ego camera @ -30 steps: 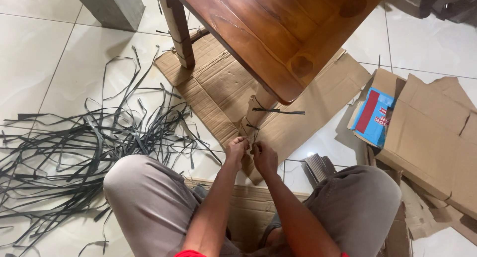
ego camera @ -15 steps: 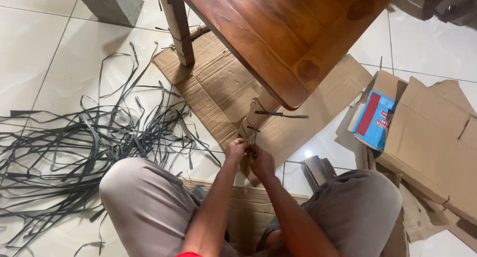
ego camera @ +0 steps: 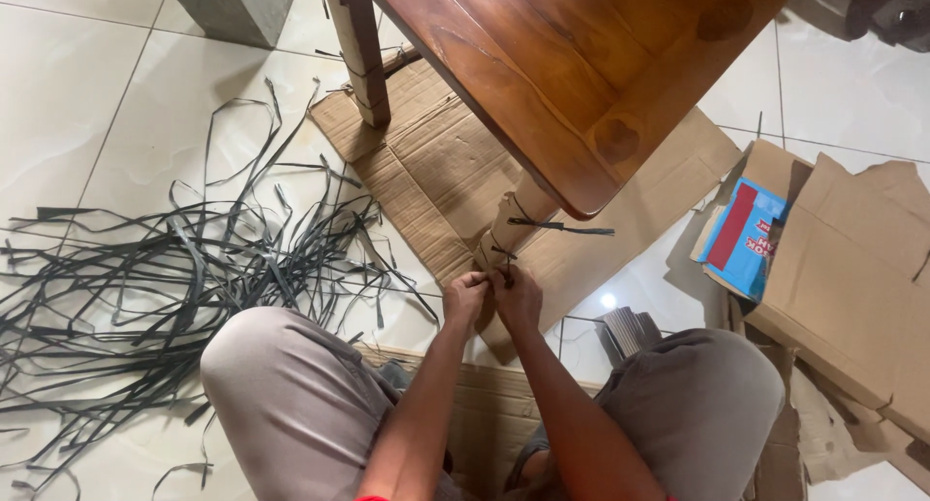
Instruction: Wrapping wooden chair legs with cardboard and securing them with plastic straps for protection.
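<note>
I sit on the floor facing a dark wooden table (ego camera: 581,65). Its near leg (ego camera: 513,225) is wrapped in brown cardboard. One black strap (ego camera: 557,227) is tied around the upper part of the leg, its end sticking out to the right. My left hand (ego camera: 465,297) and my right hand (ego camera: 518,296) are pressed together low on the leg, pinching a second black strap (ego camera: 504,259) around the cardboard.
A big tangle of loose black straps (ego camera: 174,288) covers the tiles on the left. Flattened cardboard (ego camera: 436,172) lies under the table. Torn cardboard boxes (ego camera: 852,268) and a blue and red carton (ego camera: 746,234) lie on the right. A grey post (ego camera: 228,7) stands top left.
Both hands stay on the strap at the leg with only small finger movement. The view has shifted slightly.
</note>
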